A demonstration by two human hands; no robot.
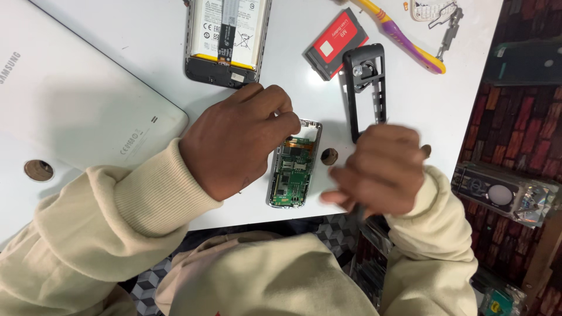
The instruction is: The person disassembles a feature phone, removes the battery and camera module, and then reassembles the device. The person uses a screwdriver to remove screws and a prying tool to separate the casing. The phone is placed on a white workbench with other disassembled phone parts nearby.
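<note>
White tabletop [421, 111] fills most of what I'm seeing, with a dark brick-patterned surface [521, 129] running down the right side and a cube-patterned floor just peeking out between my sleeves below.

Centre of the action: a small opened phone [294, 173] lying flat near the table's front edge, its green circuit board exposed inside a silver frame. My left hand [234, 149] sits over its upper left corner, fingers curled in tight against the top of the frame. I can't see the fingertips themselves, they're tucked under the knuckles, so whether they pinch something small or just press the phone is hidden from me.

My right hand [377, 169] is just right of the phone, blurred. Fingers look bent inward, loosely clenched; something dark may run under the palm but I can't make it out, so I can't say if it grips anything.

Behind it, a black plastic frame [366, 88] lies on the table, its lower end covered by my right hand. Next to that, a red-and-black battery [335, 44]. A yellow-and-purple toothbrush [410, 44] runs off the top edge, head out of view. Top centre, a larger opened phone [225, 38] with its battery showing, cut off above. A white tablet [76, 99] lies back-up on the left, partly out of frame. Two round holes [38, 170] in the tabletop; another [329, 156] sits right beside the small phone.

Far right, a wrapped gadget [503, 193], too unclear to identify.
</note>
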